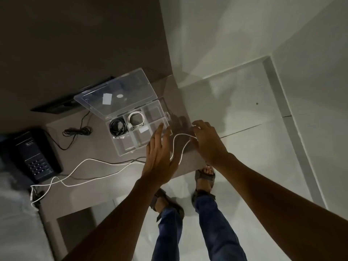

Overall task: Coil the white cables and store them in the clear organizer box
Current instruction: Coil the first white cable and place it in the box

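Note:
The clear organizer box (165,120) stands open on the table, lid tilted back. One compartment holds a coiled white cable (136,119), the one to its left a coiled black cable (117,126). A long loose white cable (84,162) trails across the table from the left edge to my hands. My right hand (206,142) pinches the cable's end just right of the box. My left hand (160,157) hovers flat with fingers spread beside the box's near corner, over the cable, which loops between the two hands.
A black desk phone (35,155) sits at the table's left, its thin black cord (77,131) bundled beside it. A dark flat device (62,104) lies behind the box. The table's right edge runs close to my hands; my sandalled feet stand on the tiled floor below.

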